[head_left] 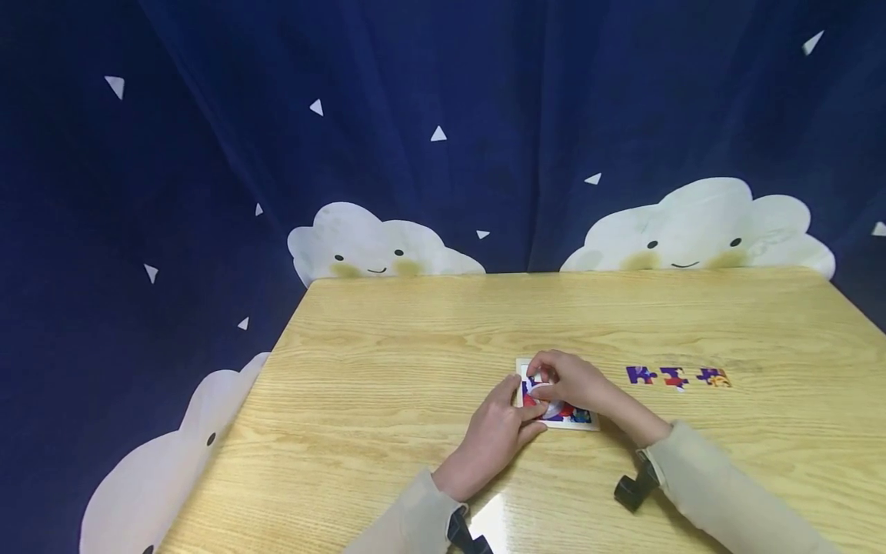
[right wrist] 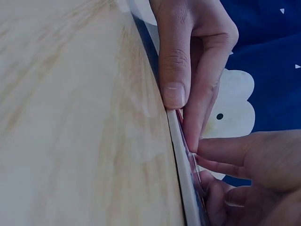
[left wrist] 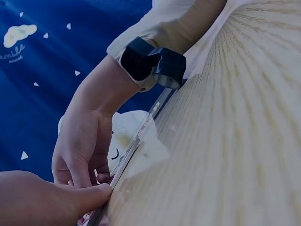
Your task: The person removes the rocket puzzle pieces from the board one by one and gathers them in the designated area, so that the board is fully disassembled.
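Note:
A small jigsaw puzzle in a white-rimmed tray (head_left: 591, 425) lies on the table, its purple, red and blue picture partly covered by both hands. My left hand (head_left: 493, 431) rests at its left and near edges, fingers fairly straight. In the right wrist view the left thumb (right wrist: 175, 89) presses the tray's rim while the index finger reaches onto the picture. My right hand (head_left: 574, 381) is over the upper part of the puzzle, thumb and fingers curled together as they pinch a puzzle piece there, mostly hidden by the fingers. Bent right fingers (left wrist: 77, 165) show low over the tray in the left wrist view.
Right of the tray lie loose puzzle pieces in a row: a purple one (head_left: 641, 375), a red and purple one (head_left: 673, 377) and an orange and purple one (head_left: 714, 377). A dark blue curtain (head_left: 443, 69) with clouds hangs behind the wooden table (head_left: 360, 346).

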Demonstrator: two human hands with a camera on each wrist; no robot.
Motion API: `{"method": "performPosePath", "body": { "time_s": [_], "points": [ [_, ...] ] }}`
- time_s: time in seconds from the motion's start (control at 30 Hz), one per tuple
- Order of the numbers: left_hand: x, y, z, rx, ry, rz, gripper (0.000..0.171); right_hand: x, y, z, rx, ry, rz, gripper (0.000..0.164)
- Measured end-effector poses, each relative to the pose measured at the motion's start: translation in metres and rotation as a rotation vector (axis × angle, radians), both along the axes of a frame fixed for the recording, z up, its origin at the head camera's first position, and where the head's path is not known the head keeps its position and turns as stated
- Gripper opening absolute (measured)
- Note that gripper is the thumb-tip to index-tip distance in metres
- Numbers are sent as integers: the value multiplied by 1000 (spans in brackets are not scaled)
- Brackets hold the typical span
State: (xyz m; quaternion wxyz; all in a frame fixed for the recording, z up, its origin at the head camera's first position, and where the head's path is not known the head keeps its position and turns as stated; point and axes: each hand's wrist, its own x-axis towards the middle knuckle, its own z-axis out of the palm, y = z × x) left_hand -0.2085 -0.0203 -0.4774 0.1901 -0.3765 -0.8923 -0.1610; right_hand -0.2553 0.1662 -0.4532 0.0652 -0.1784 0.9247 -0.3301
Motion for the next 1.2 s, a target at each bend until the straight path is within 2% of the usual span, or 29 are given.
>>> {"method": "performPosePath", "body": {
  "time_s": [0.27, 0.4, 0.63, 0.97, 1.2],
  "points": [
    [1, -2, 1, -12, -30, 20, 28, 1, -5, 7, 94, -31, 10, 24],
    [1, -2, 1, -14, -35, 25, 27, 2, -8, 11, 104, -50, 14, 26],
    [1, -1, 1, -22, -41, 21, 27, 4, -8, 13, 61, -75, 4, 26],
    [2, -1, 3, -41, -36, 26, 27, 7, -5, 7, -29, -38, -3, 27],
    [3, -1, 2, -10, -56, 28, 28, 11, -1, 4, -144, -41, -3, 23]
  ]
}}
